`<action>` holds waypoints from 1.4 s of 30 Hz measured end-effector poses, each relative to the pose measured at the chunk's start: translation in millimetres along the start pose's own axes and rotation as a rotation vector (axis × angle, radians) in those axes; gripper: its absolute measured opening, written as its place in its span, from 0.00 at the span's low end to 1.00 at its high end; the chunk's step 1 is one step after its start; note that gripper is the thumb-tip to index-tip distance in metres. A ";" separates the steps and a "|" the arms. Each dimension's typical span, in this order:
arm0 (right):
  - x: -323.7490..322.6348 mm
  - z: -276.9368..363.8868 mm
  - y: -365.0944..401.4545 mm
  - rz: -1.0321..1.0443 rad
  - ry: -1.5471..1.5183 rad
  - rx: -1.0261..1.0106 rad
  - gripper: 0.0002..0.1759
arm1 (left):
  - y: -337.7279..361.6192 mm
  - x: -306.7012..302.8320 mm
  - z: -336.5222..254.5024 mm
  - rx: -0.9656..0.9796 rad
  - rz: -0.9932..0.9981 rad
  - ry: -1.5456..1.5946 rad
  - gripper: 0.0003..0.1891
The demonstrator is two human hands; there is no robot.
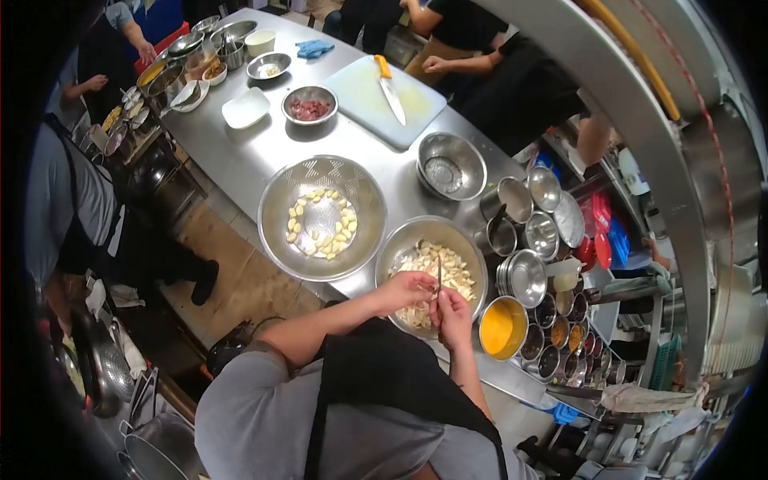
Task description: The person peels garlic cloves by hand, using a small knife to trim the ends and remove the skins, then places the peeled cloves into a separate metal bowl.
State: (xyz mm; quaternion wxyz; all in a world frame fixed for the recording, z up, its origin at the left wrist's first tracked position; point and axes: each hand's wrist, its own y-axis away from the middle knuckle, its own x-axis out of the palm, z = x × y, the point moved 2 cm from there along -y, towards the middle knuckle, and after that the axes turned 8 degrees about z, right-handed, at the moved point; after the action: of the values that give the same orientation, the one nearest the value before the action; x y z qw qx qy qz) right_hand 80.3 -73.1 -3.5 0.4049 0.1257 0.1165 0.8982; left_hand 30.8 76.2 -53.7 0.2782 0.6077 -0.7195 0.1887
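Note:
Both my hands meet over the near side of a steel bowl [482, 276] heaped with pale garlic cloves [452, 276], many still in their skins. A small knife [439, 270] stands up from my right hand [454, 318], whose fingers are closed around its lower part. Close beside the blade, my left hand [406, 292] has its fingertips pinched together; whatever they hold is too small to make out. Left of this bowl sits a wide perforated steel colander [276, 232], with several peeled garlic cloves [344, 228] spread around its bottom.
Beyond the colander are a bowl of red meat [308, 109], a white dish [246, 108] and a cutting board [424, 100] bearing an orange-handled knife [390, 92]. An empty steel bowl [450, 166], stacked bowls [526, 278] and a yellow-filled pot [503, 327] crowd the right. Other people stand around the table.

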 end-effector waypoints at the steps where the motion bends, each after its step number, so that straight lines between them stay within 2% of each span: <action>1: 2.0 3.9 1.4 0.007 -0.025 0.014 0.13 | 2.0 5.1 -7.5 -0.006 -0.022 -0.004 0.17; 4: 5.0 16.4 5.3 0.134 -0.121 0.018 0.15 | -0.5 4.3 -7.4 -0.075 0.029 -0.089 0.16; 7: 13.0 32.6 12.2 0.158 -0.280 0.078 0.15 | -0.5 6.5 -7.3 -0.061 0.138 -0.074 0.14; 11: 4.3 24.8 12.4 0.084 -0.212 0.064 0.12 | 3.9 7.0 0.6 -0.026 0.127 -0.024 0.12; 15: -2.8 13.1 15.2 -0.032 -0.297 0.054 0.10 | 0.6 -3.1 17.1 0.054 0.043 -0.084 0.12; 16: -3.4 10.7 14.6 -0.036 -0.277 0.036 0.10 | 1.7 -5.1 17.0 0.056 -0.008 -0.091 0.12; 19: -18.8 -13.1 1.9 -0.073 0.041 0.073 0.14 | 8.8 -3.9 5.1 0.068 -0.160 -0.013 0.12; 22: -36.7 -40.2 -11.9 -0.051 0.249 0.131 0.17 | 14.0 -0.6 -5.7 0.055 -0.234 -0.045 0.14; 24: -41.2 -50.1 -14.7 -0.066 0.293 0.092 0.16 | 13.9 -3.4 -1.3 0.102 -0.220 0.005 0.15; 25: -38.8 -47.6 -13.0 -0.070 0.270 0.104 0.12 | 13.6 -6.6 1.3 0.103 -0.186 0.043 0.16; 26: -35.9 -43.7 -10.1 -0.075 0.250 0.119 0.18 | 14.3 -10.1 5.1 0.107 -0.153 0.083 0.17; 27: -33.6 -40.5 -7.7 -0.068 0.227 0.091 0.25 | 17.7 -9.0 0.2 0.108 -0.170 0.102 0.17; 29: -24.1 -33.2 -2.1 -0.129 0.226 0.041 0.27 | 23.9 -3.1 -10.7 0.093 -0.177 0.149 0.17; 30: -25.1 -32.7 -2.9 -0.109 0.311 -0.042 0.26 | 29.6 0.4 -20.3 0.106 -0.146 0.151 0.16; 31: -29.1 -37.3 -5.0 -0.166 0.400 -0.064 0.25 | 20.3 -9.4 -3.1 0.170 -0.104 0.278 0.17; 32: -17.2 -20.8 2.0 -0.183 0.268 -0.027 0.24 | 24.7 -5.3 -10.5 0.102 -0.159 0.165 0.16; 33: -18.4 -18.8 4.6 -0.217 0.335 -0.058 0.23 | 26.5 -3.8 -13.5 0.187 -0.129 0.176 0.15; 35: -7.8 3.8 12.9 -0.183 0.218 0.009 0.19 | 30.5 3.8 -26.4 0.122 -0.194 0.351 0.16; 36: -4.0 13.2 15.9 -0.185 0.284 0.021 0.19 | 31.2 2.8 -29.5 0.141 -0.126 0.330 0.16; 38: 1.1 22.7 19.9 -0.107 0.331 -0.139 0.19 | 30.0 0.6 -30.2 0.152 -0.084 0.396 0.16; 42: 23.2 40.1 38.6 -0.037 0.278 -0.244 0.21 | 29.8 10.4 -31.3 0.121 -0.030 0.378 0.16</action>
State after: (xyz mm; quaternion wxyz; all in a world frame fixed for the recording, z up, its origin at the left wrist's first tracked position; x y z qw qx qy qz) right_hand 51.3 -76.2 49.3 0.4138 -0.0519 0.0640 0.9066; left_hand 5.9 93.0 -21.0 0.3742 0.5876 -0.6328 0.3381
